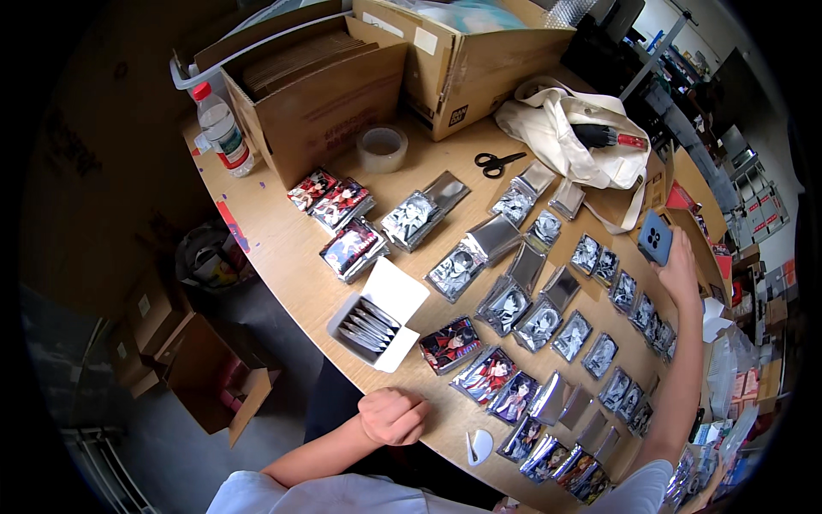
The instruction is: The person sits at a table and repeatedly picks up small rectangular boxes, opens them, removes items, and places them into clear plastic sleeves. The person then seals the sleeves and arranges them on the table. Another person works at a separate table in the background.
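My left hand (394, 417) rests at the table's near edge, its fingers curled into a fist with nothing showing in them. Just beyond it stands a small white box (364, 332) with its lid up and several silvery packets standing inside. My right arm reaches far out to the right, and the right hand (682, 267) grips a blue smartphone (655, 238) whose camera side shows. Between my hands lie many stacks of printed foil card packs; some have colourful fronts, like this card pack (485, 374), and others are silver and grey, like this card pack (503, 306).
Cardboard boxes (330, 107) stand along the table's far side, with a water bottle (224, 133), a clear tape roll (382, 149), black scissors (498, 164) and a white cloth bag (561, 128) nearby. A small white tool (479, 446) lies at the near edge. An open carton (210, 373) sits on the floor.
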Motion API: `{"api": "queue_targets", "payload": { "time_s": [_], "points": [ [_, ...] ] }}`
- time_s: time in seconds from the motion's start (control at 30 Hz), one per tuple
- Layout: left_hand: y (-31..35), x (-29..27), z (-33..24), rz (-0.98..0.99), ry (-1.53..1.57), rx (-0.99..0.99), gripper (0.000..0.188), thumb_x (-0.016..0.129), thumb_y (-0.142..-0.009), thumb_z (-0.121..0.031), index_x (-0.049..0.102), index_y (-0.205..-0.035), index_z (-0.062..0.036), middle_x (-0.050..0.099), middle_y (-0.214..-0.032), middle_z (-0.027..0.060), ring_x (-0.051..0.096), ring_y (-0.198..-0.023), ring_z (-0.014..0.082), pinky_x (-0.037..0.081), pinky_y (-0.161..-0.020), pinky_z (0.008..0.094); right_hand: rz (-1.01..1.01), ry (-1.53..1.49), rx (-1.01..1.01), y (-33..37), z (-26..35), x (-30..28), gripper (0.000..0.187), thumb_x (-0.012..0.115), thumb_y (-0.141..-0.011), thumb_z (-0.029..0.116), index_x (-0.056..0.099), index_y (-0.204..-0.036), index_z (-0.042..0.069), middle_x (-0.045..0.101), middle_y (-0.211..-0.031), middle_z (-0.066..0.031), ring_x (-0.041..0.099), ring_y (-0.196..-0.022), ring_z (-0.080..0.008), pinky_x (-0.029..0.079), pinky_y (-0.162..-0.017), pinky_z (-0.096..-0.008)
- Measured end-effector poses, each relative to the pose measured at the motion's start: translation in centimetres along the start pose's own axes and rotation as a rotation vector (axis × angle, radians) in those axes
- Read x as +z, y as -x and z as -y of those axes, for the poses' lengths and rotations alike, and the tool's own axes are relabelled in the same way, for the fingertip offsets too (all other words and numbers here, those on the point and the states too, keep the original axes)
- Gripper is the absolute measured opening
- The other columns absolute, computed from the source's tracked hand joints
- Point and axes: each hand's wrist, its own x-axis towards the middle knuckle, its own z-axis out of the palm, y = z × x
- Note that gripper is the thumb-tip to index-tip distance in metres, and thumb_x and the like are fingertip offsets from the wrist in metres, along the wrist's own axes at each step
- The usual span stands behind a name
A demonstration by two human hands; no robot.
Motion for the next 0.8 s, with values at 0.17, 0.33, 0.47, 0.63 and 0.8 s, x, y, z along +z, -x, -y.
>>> {"api": "queue_targets", "payload": {
  "time_s": [0.17, 0.33, 0.47, 0.63, 0.8],
  "points": [
    [0.1, 0.0, 0.1, -0.026, -0.021, 0.02, 0.024, 0.069, -0.066, -0.013, 0.075, -0.088, -0.0058, 0.07, -0.08, 0.004, 0.064, -0.058, 0.0164, 0.049, -0.051, 0.0283, -0.021, -0.168, -0.337, -5.4, 14.8, -3.6, 0.066, 0.086, -0.072, 0.002, 0.053, -0.129, 0.003, 0.06, -0.127, -0.0234, 0.056, -0.127, -0.0437, 0.045, -0.108, -0.0494],
    [-0.5, -0.3, 0.3, -0.082, -0.003, -0.021, 0.022, 0.071, -0.068, -0.012, 0.075, -0.089, -0.0056, 0.065, -0.075, 0.0025, 0.059, -0.054, 0.0154, 0.047, -0.048, 0.0288, 0.02, -0.285, -0.59, -11.0, 31.1, -1.7, 0.06, 0.078, -0.077, 0.0, 0.053, -0.131, 0.004, 0.06, -0.127, -0.021, 0.057, -0.127, -0.0418, 0.045, -0.108, -0.0479],
    [-0.4, -0.4, 0.3, -0.083, 0.014, -0.046, 0.021, 0.073, -0.069, -0.01, 0.075, -0.089, -0.0055, 0.062, -0.073, 0.0019, 0.059, -0.055, 0.0158, 0.047, -0.049, 0.0289, 0.031, -0.311, -0.79, -14.9, 40.9, 1.1, 0.062, 0.073, -0.074, -0.004, 0.052, -0.131, 0.005, 0.06, -0.128, -0.0201, 0.055, -0.13, -0.0409, 0.042, -0.111, -0.0493],
    [0.0, 0.0, 0.3, -0.111, 0.016, -0.03, 0.016, 0.075, -0.07, -0.009, 0.074, -0.086, -0.0076, 0.061, -0.072, 0.0013, 0.06, -0.056, 0.0156, 0.048, -0.05, 0.0276, 0.062, -0.142, -0.907, -18.7, 48.2, 4.9, 0.074, 0.078, -0.071, -0.001, 0.051, -0.14, 0.004, 0.06, -0.126, -0.02, 0.053, -0.13, -0.0411, 0.041, -0.113, -0.0503],
    [0.1, -0.1, 0.6, -0.136, 0.023, -0.029, 0.014, 0.076, -0.072, -0.009, 0.073, -0.085, -0.0077, 0.06, -0.072, 0.0012, 0.06, -0.056, 0.0154, 0.048, -0.051, 0.0273, 0.141, -0.119, -0.848, -19.4, 49.9, 6.6, 0.08, 0.077, -0.073, -0.002, 0.05, -0.148, 0.007, 0.059, -0.136, -0.0213, 0.052, -0.134, -0.0417, 0.04, -0.118, -0.0505]
  ]
}}
